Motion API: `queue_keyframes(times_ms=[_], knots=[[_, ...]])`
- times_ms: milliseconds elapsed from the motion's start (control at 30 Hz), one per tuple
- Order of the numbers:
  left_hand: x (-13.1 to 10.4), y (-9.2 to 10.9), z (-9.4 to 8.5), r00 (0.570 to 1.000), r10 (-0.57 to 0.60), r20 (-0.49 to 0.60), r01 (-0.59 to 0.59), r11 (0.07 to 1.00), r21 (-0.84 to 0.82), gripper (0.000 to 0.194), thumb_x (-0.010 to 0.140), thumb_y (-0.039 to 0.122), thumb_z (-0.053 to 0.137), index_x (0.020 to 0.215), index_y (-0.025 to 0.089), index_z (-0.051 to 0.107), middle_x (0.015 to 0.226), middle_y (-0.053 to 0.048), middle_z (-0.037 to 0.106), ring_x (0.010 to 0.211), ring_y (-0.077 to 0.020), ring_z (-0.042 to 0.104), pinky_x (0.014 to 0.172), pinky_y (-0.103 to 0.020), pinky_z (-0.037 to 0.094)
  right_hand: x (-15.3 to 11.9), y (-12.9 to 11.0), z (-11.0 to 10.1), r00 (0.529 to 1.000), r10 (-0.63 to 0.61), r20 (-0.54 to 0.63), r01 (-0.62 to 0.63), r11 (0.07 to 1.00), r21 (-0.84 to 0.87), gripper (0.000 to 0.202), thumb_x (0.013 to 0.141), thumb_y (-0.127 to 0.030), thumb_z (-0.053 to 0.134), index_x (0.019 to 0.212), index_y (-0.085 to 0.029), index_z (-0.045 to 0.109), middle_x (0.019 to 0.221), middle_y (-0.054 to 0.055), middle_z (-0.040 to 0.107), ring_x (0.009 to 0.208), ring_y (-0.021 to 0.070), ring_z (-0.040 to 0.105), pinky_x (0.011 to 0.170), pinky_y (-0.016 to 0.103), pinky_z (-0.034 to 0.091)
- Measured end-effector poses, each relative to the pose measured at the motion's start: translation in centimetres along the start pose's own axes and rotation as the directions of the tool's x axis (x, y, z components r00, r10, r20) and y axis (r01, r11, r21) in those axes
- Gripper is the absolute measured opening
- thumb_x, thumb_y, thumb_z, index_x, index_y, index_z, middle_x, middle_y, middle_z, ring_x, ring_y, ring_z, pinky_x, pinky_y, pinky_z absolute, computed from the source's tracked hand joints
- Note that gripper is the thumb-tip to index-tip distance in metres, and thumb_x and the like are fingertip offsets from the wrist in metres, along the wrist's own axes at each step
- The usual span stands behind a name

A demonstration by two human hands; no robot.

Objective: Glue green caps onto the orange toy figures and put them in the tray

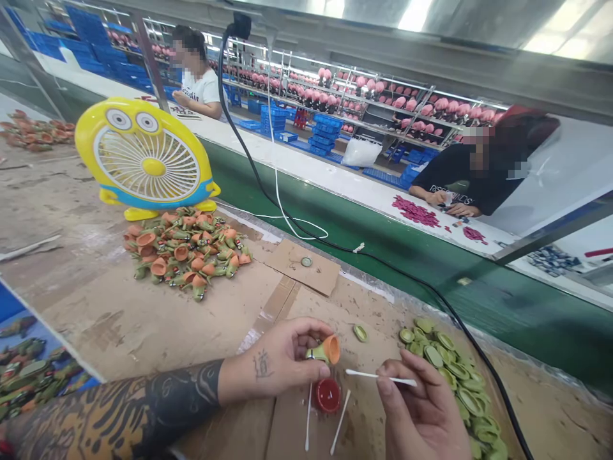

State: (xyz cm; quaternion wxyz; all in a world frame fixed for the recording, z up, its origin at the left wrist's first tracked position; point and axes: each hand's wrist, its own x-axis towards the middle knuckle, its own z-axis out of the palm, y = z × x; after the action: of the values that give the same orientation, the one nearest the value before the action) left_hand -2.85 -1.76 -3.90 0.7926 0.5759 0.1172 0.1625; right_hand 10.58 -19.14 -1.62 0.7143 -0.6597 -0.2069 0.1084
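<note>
Pinching one green-and-orange piece [324, 351], the left hand [286, 359] holds it just behind one red pot [328, 395]. The right hand [419, 409] pinches one cotton swab [363, 374], right of the pot. Two more swabs [340, 421] lie by the pot, one on each side. One green oval [361, 333] lies behind it.

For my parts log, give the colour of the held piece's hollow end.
The hollow end is orange, seen best in the head view.
</note>
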Motion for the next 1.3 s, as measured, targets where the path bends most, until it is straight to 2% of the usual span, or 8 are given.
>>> queue_keyframes(times_ms=[100,267,500,667,900,1100,1200,1300], knots=[[0.0,0.1,0.0,1.000,-0.020,0.006,0.020,1.000,0.002,0.051,0.075,0.029,0.090,0.118,0.017,0.065,0.108,-0.007,0.069,0.101,-0.0192,0.064,0.089,-0.032,0.052,-0.1,0.1,0.2,1.000,-0.008,-0.011,0.008,1.000,0.016,0.048,0.076,-0.034,0.089,0.116,-0.022,0.065,0.086,0.005,0.076,0.075,0.0173,0.074,0.067,0.024,0.060],[-0.1,0.5,0.2,0.999,-0.027,0.045,0.028,0.999,-0.021,0.048,0.075,0.028,0.090,0.116,0.016,0.069,0.107,-0.008,0.071,0.099,-0.0189,0.066,0.092,-0.033,0.052,-0.1,0.2,0.4,0.999,0.009,0.054,-0.008,1.000,-0.021,0.048,0.079,-0.035,0.087,0.118,-0.022,0.062,0.088,0.005,0.076,0.073,0.0171,0.074,0.062,0.023,0.059],[-0.2,0.6,0.3,0.998,-0.015,0.065,0.017,0.999,-0.029,0.046,0.076,0.032,0.090,0.116,0.018,0.071,0.104,-0.007,0.072,0.096,-0.0188,0.066,0.087,-0.032,0.054,0.0,0.6,0.3,0.995,0.006,0.100,0.000,0.998,-0.055,0.050,0.077,-0.036,0.088,0.118,-0.022,0.063,0.089,0.006,0.076,0.078,0.0206,0.074,0.069,0.030,0.060],[-0.2,0.8,0.3,0.997,-0.038,0.074,0.039,0.999,-0.014,0.047,0.075,0.033,0.090,0.116,0.018,0.072,0.105,-0.007,0.071,0.098,-0.0200,0.066,0.088,-0.032,0.052,-0.2,0.2,1.0,0.998,0.007,0.057,-0.002,0.997,-0.080,0.052,0.075,-0.040,0.088,0.117,-0.019,0.064,0.089,0.007,0.075,0.078,0.0206,0.072,0.071,0.031,0.058],[-0.2,0.5,0.1,0.997,-0.045,0.066,0.043,0.999,0.030,0.050,0.074,0.040,0.090,0.116,0.018,0.073,0.104,-0.006,0.068,0.094,-0.0186,0.063,0.086,-0.031,0.049,-1.1,-0.7,2.4,0.999,0.024,-0.044,-0.027,0.997,-0.077,0.052,0.082,-0.046,0.082,0.121,-0.019,0.061,0.091,0.006,0.074,0.083,0.0207,0.071,0.078,0.034,0.057],[-0.2,0.6,0.2,0.996,-0.035,0.076,0.029,0.997,0.073,0.053,0.074,0.046,0.089,0.115,0.017,0.074,0.100,-0.005,0.068,0.090,-0.0172,0.062,0.083,-0.029,0.048,-0.2,-0.3,1.3,1.000,0.009,0.020,-0.008,0.996,-0.087,0.056,0.077,-0.041,0.087,0.121,-0.020,0.060,0.091,0.006,0.075,0.079,0.0200,0.072,0.072,0.031,0.058],[-0.2,1.0,0.3,0.996,-0.049,0.077,0.041,0.994,0.101,0.054,0.076,0.051,0.087,0.115,0.016,0.073,0.103,-0.007,0.070,0.092,-0.0180,0.064,0.084,-0.029,0.050,0.1,-0.2,0.4,1.000,-0.021,0.011,0.022,0.996,-0.090,0.055,0.076,-0.038,0.087,0.121,-0.020,0.061,0.091,0.006,0.076,0.079,0.0204,0.073,0.072,0.031,0.059],[-0.1,1.4,0.3,0.994,-0.108,0.015,0.106,0.990,0.098,0.060,0.077,0.061,0.082,0.116,0.015,0.070,0.096,-0.006,0.071,0.078,-0.0152,0.065,0.071,-0.027,0.054,0.3,-0.3,-0.5,0.995,-0.083,0.051,0.089,0.987,-0.135,0.046,0.082,-0.034,0.083,0.120,-0.022,0.061,0.091,0.005,0.076,0.081,0.0193,0.074,0.074,0.030,0.060]])
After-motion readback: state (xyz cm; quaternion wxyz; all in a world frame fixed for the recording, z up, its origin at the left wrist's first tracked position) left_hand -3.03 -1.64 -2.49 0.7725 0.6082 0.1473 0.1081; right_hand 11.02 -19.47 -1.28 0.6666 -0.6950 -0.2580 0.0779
